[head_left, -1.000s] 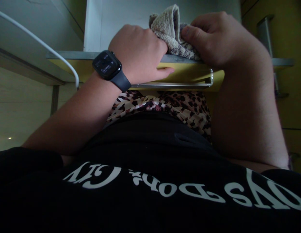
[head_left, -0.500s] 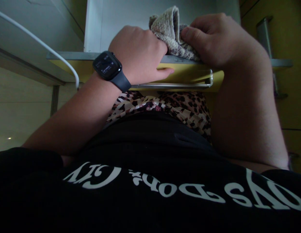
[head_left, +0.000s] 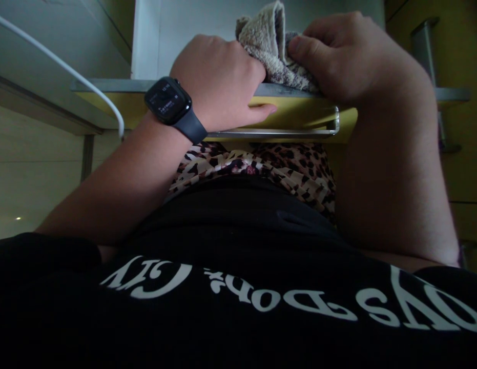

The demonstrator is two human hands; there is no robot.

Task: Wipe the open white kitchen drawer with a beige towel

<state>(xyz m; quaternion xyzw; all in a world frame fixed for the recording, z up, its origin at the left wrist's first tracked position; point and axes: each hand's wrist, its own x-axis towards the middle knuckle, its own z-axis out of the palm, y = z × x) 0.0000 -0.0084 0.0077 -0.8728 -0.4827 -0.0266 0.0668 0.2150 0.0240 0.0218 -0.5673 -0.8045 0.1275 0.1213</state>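
Note:
My left hand, with a black smartwatch on its wrist, is closed over the grey top edge of a yellow drawer front. Its thumb lies on the yellow face, and its fingers are hidden behind the edge. A bunched beige terry cloth sits on that edge between both hands. My right hand is closed on the cloth, thumb pressing its right side. My left hand's knuckles touch the cloth's left side.
A metal bar handle runs along the drawer front just under my left thumb. A white cable curves down at the left. Yellow cabinet fronts with a metal handle stand at the right. My black printed shirt fills the lower picture.
Both hands and the cloth sit slightly higher in the picture than before. The grips look the same.

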